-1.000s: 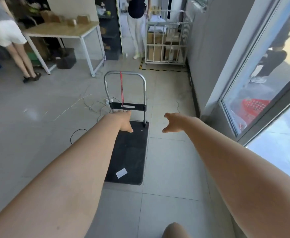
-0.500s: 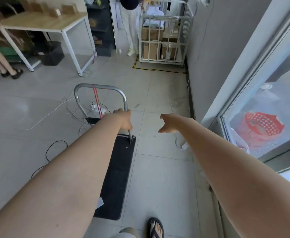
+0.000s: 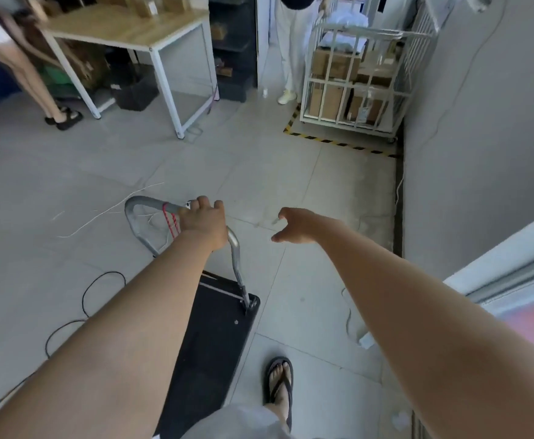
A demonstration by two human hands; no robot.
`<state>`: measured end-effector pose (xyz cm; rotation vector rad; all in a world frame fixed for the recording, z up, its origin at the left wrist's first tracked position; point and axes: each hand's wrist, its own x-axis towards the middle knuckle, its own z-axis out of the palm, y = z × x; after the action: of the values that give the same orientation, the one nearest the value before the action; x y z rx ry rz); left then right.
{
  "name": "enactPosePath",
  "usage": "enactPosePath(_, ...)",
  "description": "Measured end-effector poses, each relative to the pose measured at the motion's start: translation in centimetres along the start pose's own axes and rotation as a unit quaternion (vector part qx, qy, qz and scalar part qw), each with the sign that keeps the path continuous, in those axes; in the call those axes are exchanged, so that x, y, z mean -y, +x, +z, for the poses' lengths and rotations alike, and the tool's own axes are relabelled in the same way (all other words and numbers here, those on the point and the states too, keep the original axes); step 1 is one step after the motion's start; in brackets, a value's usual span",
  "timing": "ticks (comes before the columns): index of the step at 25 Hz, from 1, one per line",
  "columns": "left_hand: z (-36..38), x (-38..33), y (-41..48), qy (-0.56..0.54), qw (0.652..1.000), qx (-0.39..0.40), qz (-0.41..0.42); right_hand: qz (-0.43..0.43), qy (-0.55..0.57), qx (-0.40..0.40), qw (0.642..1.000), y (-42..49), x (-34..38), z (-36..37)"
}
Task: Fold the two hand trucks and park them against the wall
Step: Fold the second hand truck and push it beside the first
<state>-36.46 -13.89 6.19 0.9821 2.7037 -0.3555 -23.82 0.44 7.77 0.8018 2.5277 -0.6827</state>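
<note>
One hand truck stands on the floor in front of me: a black flat deck (image 3: 218,337) with an upright grey metal loop handle (image 3: 139,213) that carries a red cord. My left hand (image 3: 204,221) is closed around the top bar of the handle, right of the cord. My right hand (image 3: 294,224) hangs in the air to the right of the handle, fingers apart and curled, holding nothing. The grey wall (image 3: 481,137) runs along the right side. I see no second hand truck.
A white cage cart (image 3: 354,74) with cardboard boxes stands at the back by the wall, behind yellow-black floor tape (image 3: 338,141). A wooden table (image 3: 126,30) is at back left, with two people nearby. Black and white cables (image 3: 85,296) lie on the floor left of the truck. My sandalled foot (image 3: 280,384) is beside the deck.
I have stepped closer to the hand truck. My left hand moved up onto the handle's top bar and closed on it. My right hand stays free beside it.
</note>
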Motion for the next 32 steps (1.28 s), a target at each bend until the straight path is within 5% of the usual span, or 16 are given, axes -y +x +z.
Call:
enactPosePath(6,0.8,4.2,7.4,-0.146,0.974,0.051,-0.163,-0.096,-0.074,0.077,0.99,12.4,5.3,-5.4)
enactPosePath(12,2.7,7.4,11.3,-0.333,0.869,0.071,-0.359,-0.28,-0.208,0.15,0.925,23.8,14.8,-5.6)
enactPosePath(14,3.4,7.1,11.5,-0.366,0.816,0.082,-0.44,-0.365,-0.245,0.176,0.881,26.2,18.0,-4.4)
enactPosePath(18,4.6,3.8,11.6,-0.473,0.653,0.105,-0.582,-0.485,-0.327,0.244,0.773,28.4,21.9,-2.0)
enactPosePath(22,4.7,0.5,12.4,-0.557,0.557,0.108,-0.606,-0.565,-0.405,0.246,0.676,29.1,23.4,0.0)
enactPosePath(27,6.2,-0.6,13.9,-0.649,0.425,0.004,-0.631,-0.641,-0.596,0.173,0.452,29.5,26.0,2.4)
enactPosePath(32,7.5,-0.1,15.8,-0.673,0.355,-0.022,-0.649,-0.663,-0.557,0.265,0.424,32.0,28.8,2.3)
